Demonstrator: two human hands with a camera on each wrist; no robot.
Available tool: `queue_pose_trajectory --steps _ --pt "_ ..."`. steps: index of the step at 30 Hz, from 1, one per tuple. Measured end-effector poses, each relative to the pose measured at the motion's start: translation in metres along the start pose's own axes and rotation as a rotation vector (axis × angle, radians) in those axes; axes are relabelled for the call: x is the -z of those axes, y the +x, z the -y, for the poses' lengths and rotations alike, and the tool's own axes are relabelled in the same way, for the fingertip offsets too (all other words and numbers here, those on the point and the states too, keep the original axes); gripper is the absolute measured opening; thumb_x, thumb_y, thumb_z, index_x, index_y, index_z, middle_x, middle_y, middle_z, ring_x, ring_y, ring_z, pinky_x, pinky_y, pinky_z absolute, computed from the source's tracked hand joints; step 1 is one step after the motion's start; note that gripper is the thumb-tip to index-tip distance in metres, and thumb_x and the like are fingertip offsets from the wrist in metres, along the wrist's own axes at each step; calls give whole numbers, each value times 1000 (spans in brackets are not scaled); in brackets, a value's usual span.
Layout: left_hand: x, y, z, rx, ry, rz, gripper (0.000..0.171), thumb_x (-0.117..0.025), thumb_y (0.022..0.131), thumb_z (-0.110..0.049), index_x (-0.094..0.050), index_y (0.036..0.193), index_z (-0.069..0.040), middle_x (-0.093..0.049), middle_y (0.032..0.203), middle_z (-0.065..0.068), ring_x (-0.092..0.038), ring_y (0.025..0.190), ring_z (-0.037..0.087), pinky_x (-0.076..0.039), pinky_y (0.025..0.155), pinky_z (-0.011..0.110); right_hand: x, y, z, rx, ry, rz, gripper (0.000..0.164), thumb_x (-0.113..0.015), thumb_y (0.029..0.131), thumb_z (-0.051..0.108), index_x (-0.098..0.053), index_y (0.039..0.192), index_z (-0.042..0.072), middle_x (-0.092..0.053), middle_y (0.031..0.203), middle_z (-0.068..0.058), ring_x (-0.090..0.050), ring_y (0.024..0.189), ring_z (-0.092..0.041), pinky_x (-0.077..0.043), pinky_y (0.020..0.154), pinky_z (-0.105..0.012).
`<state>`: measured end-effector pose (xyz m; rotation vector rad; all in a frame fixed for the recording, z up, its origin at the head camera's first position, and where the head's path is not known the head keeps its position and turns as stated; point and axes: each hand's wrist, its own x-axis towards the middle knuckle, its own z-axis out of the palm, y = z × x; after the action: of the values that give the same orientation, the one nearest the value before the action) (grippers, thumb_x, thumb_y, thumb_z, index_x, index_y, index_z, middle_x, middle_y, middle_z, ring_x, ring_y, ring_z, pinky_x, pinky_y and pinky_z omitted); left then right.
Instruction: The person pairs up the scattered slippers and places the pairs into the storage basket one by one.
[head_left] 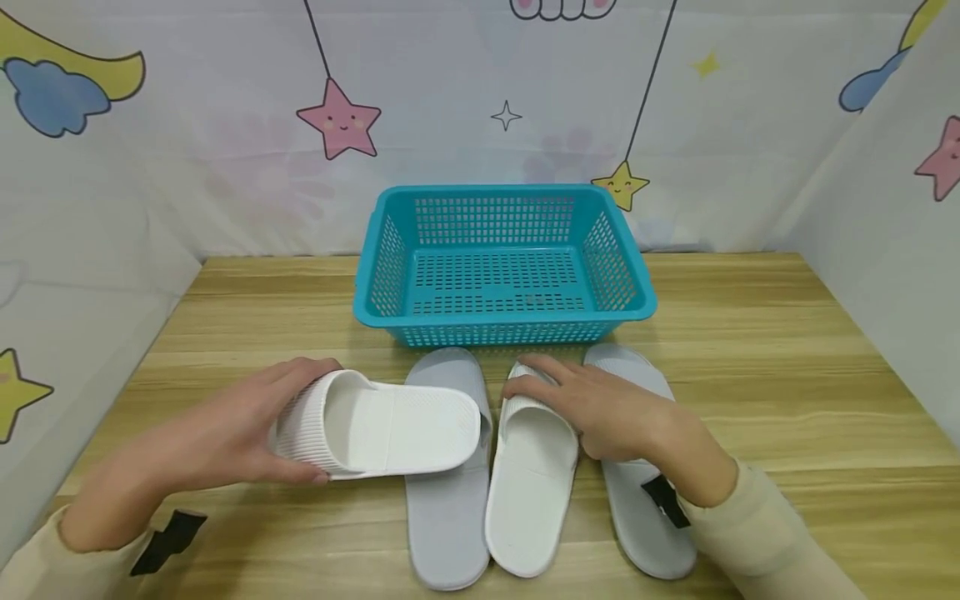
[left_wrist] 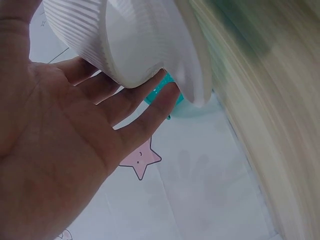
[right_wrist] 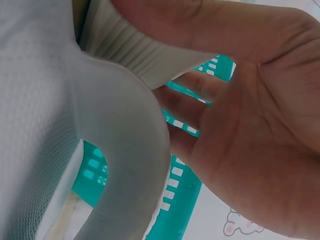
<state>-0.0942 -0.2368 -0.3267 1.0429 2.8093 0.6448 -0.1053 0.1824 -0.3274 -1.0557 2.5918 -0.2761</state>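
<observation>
My left hand point(head_left: 240, 425) grips a white slipper point(head_left: 420, 429) by its ribbed toe band, thumb on the near side and fingers on the far side. That slipper lies sideways, its heel end over a grey slipper point(head_left: 448, 533). In the left wrist view, the fingers reach along the white band point(left_wrist: 75, 25). My right hand point(head_left: 611, 408) holds a second white slipper point(head_left: 528, 500) around its toe band, its heel pointing toward me. The right wrist view shows the thumb and fingers on opposite sides of the ribbed band point(right_wrist: 142, 57). Another grey slipper point(head_left: 652, 537) lies partly hidden under the right hand and wrist.
A turquoise plastic basket point(head_left: 510, 320) with lattice sides stands at the back of the wooden table point(head_left: 787, 375), just beyond the slippers' toes. White cloth point(head_left: 465, 92) printed with stars and clouds hangs behind the table and along both sides.
</observation>
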Motion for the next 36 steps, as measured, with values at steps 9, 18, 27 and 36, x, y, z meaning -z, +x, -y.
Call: queue_pose_trajectory --steps 9,18,27,36 --pt "0 1 -2 22 9 12 101 -95 71 -59 -51 148 -11 -63 131 -1 -58 107 12 -57 84 31 -4 4 3 -70 40 91 116 -66 73 -31 -32 166 30 -23 175 -14 -50 143 -40 -52 102 -52" --pt "-1 1 -3 24 10 17 102 -94 72 -60 -51 149 -10 -63 133 0 -58 109 13 -56 85 33 -7 5 3 -70 62 91 116 -71 74 -28 -34 165 34 -23 174 -16 -36 153 -45 -51 105 -58" --pt "1 -3 0 31 -17 -1 99 -96 71 -55 -51 148 -12 -63 132 -1 -58 109 13 -57 84 29 -4 4 0 0 44 44 102 -78 75 -20 -44 155 34 -31 169 -15 -46 147 -43 -49 109 -59" --pt "2 -1 -1 49 3 13 100 -95 72 -59 -51 149 -12 -63 134 0 -59 110 14 -57 84 31 -3 1 -3 40 71 9 91 -96 78 14 -47 153 32 -35 168 -15 -39 152 -40 -42 115 -64"
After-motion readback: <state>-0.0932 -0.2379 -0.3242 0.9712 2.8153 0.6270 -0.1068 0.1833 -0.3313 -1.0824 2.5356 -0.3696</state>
